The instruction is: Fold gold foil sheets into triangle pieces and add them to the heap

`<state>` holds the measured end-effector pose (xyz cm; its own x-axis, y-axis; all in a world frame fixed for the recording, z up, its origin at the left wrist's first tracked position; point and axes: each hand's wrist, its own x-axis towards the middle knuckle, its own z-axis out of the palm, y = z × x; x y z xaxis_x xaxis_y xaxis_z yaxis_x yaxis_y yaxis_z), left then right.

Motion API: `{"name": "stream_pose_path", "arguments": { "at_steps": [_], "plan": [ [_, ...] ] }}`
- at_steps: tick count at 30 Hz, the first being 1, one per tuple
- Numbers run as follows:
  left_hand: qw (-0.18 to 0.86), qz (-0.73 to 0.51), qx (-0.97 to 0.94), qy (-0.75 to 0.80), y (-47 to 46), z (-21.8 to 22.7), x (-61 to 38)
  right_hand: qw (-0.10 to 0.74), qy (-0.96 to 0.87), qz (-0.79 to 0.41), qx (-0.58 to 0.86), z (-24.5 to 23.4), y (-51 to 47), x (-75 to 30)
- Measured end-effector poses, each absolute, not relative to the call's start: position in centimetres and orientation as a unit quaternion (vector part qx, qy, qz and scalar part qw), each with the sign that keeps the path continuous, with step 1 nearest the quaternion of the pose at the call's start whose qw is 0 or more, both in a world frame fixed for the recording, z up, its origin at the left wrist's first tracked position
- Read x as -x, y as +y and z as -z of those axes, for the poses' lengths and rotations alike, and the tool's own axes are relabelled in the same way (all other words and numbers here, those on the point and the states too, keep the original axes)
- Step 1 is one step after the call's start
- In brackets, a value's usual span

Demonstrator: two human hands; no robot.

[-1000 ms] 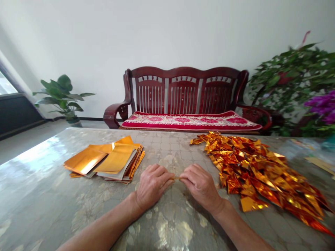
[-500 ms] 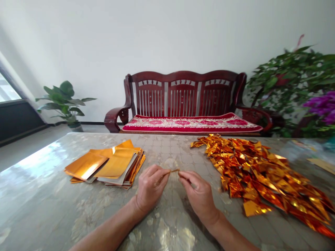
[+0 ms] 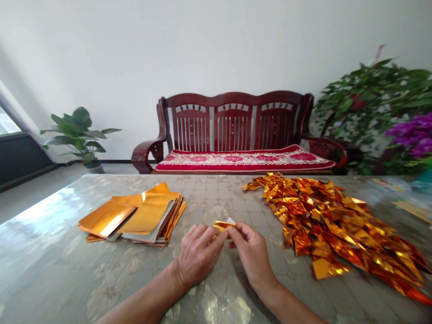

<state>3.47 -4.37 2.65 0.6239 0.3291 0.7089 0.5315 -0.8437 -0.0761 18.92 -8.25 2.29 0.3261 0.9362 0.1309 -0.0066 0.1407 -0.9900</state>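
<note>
My left hand (image 3: 197,254) and my right hand (image 3: 251,254) meet at the middle of the table, just above its surface. Both pinch one small folded piece of gold foil paper (image 3: 223,224) between thumb and fingers. The piece sticks up a little above the fingertips, and part of it is hidden by them. A flat stack of gold foil sheets (image 3: 135,214) lies to the left of my left hand. To the right of my right hand spreads a large heap of folded gold foil pieces (image 3: 337,225).
The table (image 3: 67,256) has a glossy, patterned grey top. Behind it stands a dark red wooden bench (image 3: 236,130) with a red cushion. A potted plant (image 3: 79,132) is at the far left, and leafy plants with purple flowers (image 3: 388,108) at the right.
My hands have drawn closer together and lifted slightly. The foil piece, seen edge-on as a thin strip before, now shows a wider folded face above my fingertips.
</note>
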Motion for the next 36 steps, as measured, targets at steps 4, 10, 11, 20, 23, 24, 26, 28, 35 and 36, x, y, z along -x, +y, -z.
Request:
{"name": "stream_pose_path", "arguments": {
  "at_steps": [4,10,11,20,23,24,26,28,35,36],
  "plan": [
    [0.038,0.380,0.893,-0.238,-4.7,-3.2,-3.7,0.578,-0.502,-0.304,0.567,-1.5,-7.8,-20.0],
    [-0.387,0.483,0.679,-0.395,-2.7,-2.6,-4.5,0.532,-0.609,-0.259,0.529,-2.0,-7.6,-20.7],
    [-0.478,0.453,0.638,-0.398,-2.3,-2.5,-4.6,0.526,-0.620,-0.261,0.520,-2.1,-7.6,-20.7],
    [-0.715,0.354,0.486,-0.356,-1.9,-1.7,-4.1,0.490,-0.627,-0.326,0.510,-1.5,-7.4,-20.2],
    [-0.716,0.365,0.483,-0.348,-2.1,-1.6,-4.1,0.488,-0.626,-0.328,0.512,-1.4,-7.3,-20.2],
    [-0.715,0.365,0.484,-0.347,-2.2,-1.6,-4.1,0.487,-0.628,-0.326,0.513,-1.4,-7.3,-20.2],
    [-0.710,0.361,0.493,-0.351,-2.3,-1.5,-4.0,0.480,-0.635,-0.317,0.515,-1.5,-7.3,-20.2],
    [-0.697,0.354,0.507,-0.362,-2.3,-1.5,-4.0,0.470,-0.647,-0.300,0.520,-1.5,-7.4,-20.3],
    [-0.559,0.372,0.629,-0.392,-2.5,-1.8,-4.2,0.436,-0.704,-0.179,0.532,-1.9,-7.7,-20.7],
    [-0.531,0.378,0.646,-0.397,-2.6,-1.9,-4.2,0.437,-0.707,-0.168,0.530,-1.9,-7.7,-20.6]
  ]
}}
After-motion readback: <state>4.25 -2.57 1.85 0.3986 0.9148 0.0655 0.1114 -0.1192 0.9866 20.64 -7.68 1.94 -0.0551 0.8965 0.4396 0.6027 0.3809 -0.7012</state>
